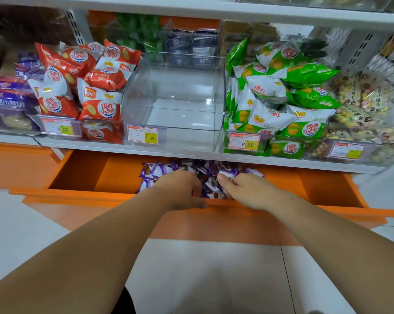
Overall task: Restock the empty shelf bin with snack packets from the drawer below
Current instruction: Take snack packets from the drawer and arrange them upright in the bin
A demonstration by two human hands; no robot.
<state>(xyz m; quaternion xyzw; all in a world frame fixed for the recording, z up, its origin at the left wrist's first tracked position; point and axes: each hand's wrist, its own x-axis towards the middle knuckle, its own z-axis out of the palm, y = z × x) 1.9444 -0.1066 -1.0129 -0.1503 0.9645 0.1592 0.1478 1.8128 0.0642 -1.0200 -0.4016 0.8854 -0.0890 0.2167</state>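
Both hands are lowered into the open orange drawer (89, 175), close together but not touching. Left hand (182, 189): fingers curl down into the purple snack packets (159, 171); the fingertips are hidden, so its grip cannot be told. Right hand (245, 191): thumb and curled fingers appear to pinch packets at the middle of the pile. Directly above, on the shelf (100, 147), the clear bin (134, 94) holds nothing. It sits between a bin of red packets (89, 87) and a bin of green packets (282, 91).
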